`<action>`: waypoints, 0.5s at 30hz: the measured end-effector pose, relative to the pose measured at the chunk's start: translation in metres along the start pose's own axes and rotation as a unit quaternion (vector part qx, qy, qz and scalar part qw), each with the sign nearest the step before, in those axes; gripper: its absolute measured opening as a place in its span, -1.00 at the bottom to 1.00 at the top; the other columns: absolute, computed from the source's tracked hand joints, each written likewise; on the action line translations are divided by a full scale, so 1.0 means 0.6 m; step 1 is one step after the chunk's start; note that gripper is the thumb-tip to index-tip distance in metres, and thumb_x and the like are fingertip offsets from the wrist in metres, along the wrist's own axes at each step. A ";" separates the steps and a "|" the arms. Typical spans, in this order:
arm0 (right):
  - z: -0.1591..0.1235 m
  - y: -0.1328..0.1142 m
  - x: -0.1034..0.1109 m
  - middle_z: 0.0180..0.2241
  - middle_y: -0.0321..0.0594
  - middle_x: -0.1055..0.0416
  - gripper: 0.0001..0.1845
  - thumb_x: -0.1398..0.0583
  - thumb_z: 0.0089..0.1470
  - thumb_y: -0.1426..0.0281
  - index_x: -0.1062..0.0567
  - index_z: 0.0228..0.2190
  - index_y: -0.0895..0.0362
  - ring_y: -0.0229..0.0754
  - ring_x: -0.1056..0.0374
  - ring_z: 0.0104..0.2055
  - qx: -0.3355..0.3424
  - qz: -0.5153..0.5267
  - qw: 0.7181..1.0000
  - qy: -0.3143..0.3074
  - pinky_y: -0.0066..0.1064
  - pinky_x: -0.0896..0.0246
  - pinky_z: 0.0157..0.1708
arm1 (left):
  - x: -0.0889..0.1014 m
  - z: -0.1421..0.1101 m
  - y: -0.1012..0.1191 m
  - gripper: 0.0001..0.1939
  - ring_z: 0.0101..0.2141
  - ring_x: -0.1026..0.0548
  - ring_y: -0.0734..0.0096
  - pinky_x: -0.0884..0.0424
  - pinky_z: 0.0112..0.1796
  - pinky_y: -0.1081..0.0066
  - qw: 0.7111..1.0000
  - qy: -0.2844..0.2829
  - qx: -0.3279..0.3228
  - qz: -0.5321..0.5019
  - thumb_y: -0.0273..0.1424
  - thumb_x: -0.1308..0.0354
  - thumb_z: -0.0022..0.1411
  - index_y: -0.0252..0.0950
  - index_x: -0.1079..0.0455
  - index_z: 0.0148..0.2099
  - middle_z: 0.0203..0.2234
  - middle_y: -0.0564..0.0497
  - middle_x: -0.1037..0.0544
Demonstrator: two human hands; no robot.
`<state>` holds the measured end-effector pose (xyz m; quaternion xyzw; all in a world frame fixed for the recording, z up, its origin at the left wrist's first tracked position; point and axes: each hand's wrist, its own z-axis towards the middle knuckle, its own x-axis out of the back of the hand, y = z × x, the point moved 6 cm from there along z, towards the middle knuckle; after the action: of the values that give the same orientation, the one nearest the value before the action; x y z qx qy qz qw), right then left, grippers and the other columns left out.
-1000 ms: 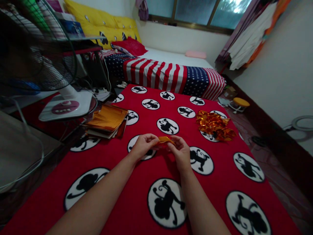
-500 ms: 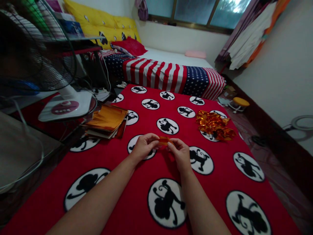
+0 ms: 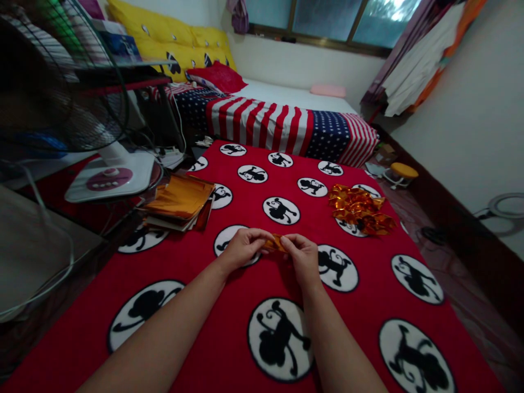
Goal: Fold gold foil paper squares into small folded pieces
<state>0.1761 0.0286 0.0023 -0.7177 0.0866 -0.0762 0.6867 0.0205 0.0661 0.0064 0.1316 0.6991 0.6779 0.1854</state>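
Observation:
A small folded piece of gold foil paper [image 3: 275, 242] is pinched between my two hands, just above the red cloth [image 3: 196, 322] with black monkey figures in white circles. My left hand [image 3: 242, 249] grips its left end, thumb and fingers closed. At its right end, my right hand [image 3: 302, 254] holds it the same way. Fingers cover much of the paper. To the left lies a stack of flat gold paper sheets [image 3: 180, 196]. On the right sits a heap of shiny folded gold paper pieces [image 3: 360, 210].
A fan's white base [image 3: 110, 177] stands at the left, close to the paper stack. Beyond the red cloth is a bed with a striped and starred cover [image 3: 262, 123]. A yellow-topped stool [image 3: 403, 171] is on the floor at right.
My fingers have shifted on the small gold paper; the left fingers now reach farther over it and it looks tilted. The stack and heap stay as they were.

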 end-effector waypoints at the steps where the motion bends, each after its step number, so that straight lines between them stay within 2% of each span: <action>1: 0.001 0.000 0.001 -0.75 -0.40 -0.28 -0.67 -0.30 -0.06 0.14 -0.54 -0.47 0.18 -0.38 -0.09 -0.73 0.003 0.002 1.000 0.003 -0.54 0.10 -0.72 | 0.000 -0.001 0.003 -0.75 -0.32 -0.58 0.29 -0.52 -0.27 0.36 1.000 -0.004 -0.006 0.017 -0.31 -0.20 0.09 -0.36 -0.53 -0.23 -0.30 -0.10 -0.61; 5: 0.006 -0.001 0.005 -0.70 -0.38 -0.34 -0.69 -0.31 -0.07 0.17 -0.51 -0.47 0.18 -0.39 -0.12 -0.73 0.007 0.028 0.999 0.026 -0.55 0.06 -0.72 | 0.000 -0.007 0.015 -0.65 -0.26 -0.56 0.27 -0.47 -0.20 0.38 0.994 -0.013 -0.055 0.092 -0.37 -0.29 0.01 -0.34 -0.53 -0.11 -0.23 -0.13 -0.61; 9: 0.007 -0.003 0.003 -0.68 -0.43 -0.34 -0.65 -0.33 -0.09 0.19 -0.49 -0.29 0.14 -0.39 -0.15 -0.73 0.003 0.049 0.999 0.017 -0.57 0.05 -0.73 | 0.004 -0.004 0.016 -0.74 -0.36 -0.54 0.35 -0.43 -0.30 0.45 0.986 0.011 -0.071 0.153 -0.36 -0.26 0.06 -0.29 -0.57 -0.17 -0.34 -0.08 -0.61; 13: 0.008 -0.001 -0.001 -0.60 -0.33 -0.40 -0.65 -0.27 -0.02 0.11 -0.53 -0.41 0.17 -0.38 -0.21 -0.67 -0.013 0.059 0.998 -0.009 -0.55 -0.09 -0.68 | 0.009 0.001 0.019 -0.78 -0.35 -0.53 0.36 -0.40 -0.28 0.46 0.985 0.029 -0.081 0.152 -0.33 -0.25 0.09 -0.28 -0.59 -0.21 -0.35 -0.06 -0.62; 15: 0.008 0.000 -0.002 -0.58 -0.30 -0.42 -0.62 -0.24 0.01 0.08 -0.55 -0.41 0.18 -0.35 -0.26 -0.62 -0.024 0.065 0.997 -0.024 -0.54 -0.18 -0.63 | 0.013 0.002 0.019 -0.78 -0.33 -0.54 0.34 -0.41 -0.26 0.46 0.987 0.047 -0.074 0.133 -0.32 -0.25 0.09 -0.29 -0.58 -0.23 -0.35 -0.06 -0.62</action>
<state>0.1758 0.0338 0.0018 -0.7285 0.1178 -0.0122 0.6747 0.0135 0.0712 0.0168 0.1774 0.6314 0.7517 0.0694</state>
